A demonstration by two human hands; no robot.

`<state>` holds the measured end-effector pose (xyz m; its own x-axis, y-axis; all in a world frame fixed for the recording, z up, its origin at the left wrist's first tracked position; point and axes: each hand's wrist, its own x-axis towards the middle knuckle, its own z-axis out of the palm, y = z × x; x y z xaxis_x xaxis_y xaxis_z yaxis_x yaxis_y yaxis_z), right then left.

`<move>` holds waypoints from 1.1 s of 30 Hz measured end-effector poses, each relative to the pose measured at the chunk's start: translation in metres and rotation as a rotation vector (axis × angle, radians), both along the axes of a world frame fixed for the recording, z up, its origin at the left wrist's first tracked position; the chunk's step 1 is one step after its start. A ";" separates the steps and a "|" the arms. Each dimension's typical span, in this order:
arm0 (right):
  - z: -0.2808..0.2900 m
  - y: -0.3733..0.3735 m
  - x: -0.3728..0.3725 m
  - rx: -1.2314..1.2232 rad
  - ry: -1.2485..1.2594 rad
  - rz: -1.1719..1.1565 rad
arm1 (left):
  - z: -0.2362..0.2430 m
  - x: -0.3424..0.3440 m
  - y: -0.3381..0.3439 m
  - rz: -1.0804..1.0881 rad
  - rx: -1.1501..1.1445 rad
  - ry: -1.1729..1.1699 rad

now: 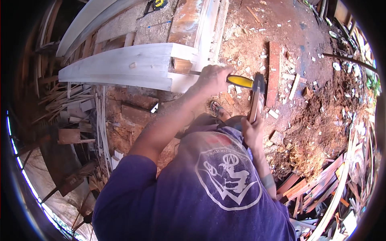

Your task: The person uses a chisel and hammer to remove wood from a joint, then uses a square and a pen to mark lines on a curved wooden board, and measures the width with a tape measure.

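My left hand (213,79) is closed around a chisel with a yellow and black handle (240,81). Its blade reaches into a squared notch (182,65) in the end of a thick, pale timber beam (120,64). My right hand (253,130) grips a hammer by its wooden handle (254,106). The dark hammer head (259,82) is at the butt of the chisel, touching it or very close. Loose wood chips lie on top of the beam. My fingers hide the middle of the chisel.
A second curved timber (82,26) lies beyond the beam. A yellow and black tool (159,4) sits at the far edge. Reddish board (273,74), chips and sawdust cover the ground at right. Offcuts (317,188) are piled lower right, and thin strips (102,128) stand at left.
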<state>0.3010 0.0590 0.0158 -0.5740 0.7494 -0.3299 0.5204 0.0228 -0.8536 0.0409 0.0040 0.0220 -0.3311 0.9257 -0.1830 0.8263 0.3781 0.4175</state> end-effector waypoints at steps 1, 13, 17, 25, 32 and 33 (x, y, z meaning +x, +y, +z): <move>0.012 0.001 -0.009 -0.091 -0.069 0.036 | -0.004 -0.002 -0.004 0.036 0.013 -0.014; -0.029 -0.033 -0.022 0.100 0.117 -0.153 | -0.007 -0.001 -0.004 0.035 0.018 -0.026; -0.010 0.047 0.039 -0.225 0.286 -0.416 | -0.004 -0.003 -0.011 0.108 -0.051 -0.041; -0.051 -0.008 0.018 -0.048 0.182 -0.121 | 0.001 -0.015 0.000 0.095 -0.143 -0.043; -0.002 0.062 0.038 -0.136 0.614 -0.774 | -0.010 -0.013 -0.007 0.165 -0.148 -0.029; -0.050 0.039 0.045 -0.227 0.697 -0.744 | -0.012 -0.013 -0.002 0.137 -0.110 -0.017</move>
<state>0.3459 0.0977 -0.0341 -0.1098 0.9537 -0.2800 -0.2725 -0.2998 -0.9143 0.0275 0.0023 0.0098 -0.4485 0.8462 -0.2876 0.7570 0.5308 0.3810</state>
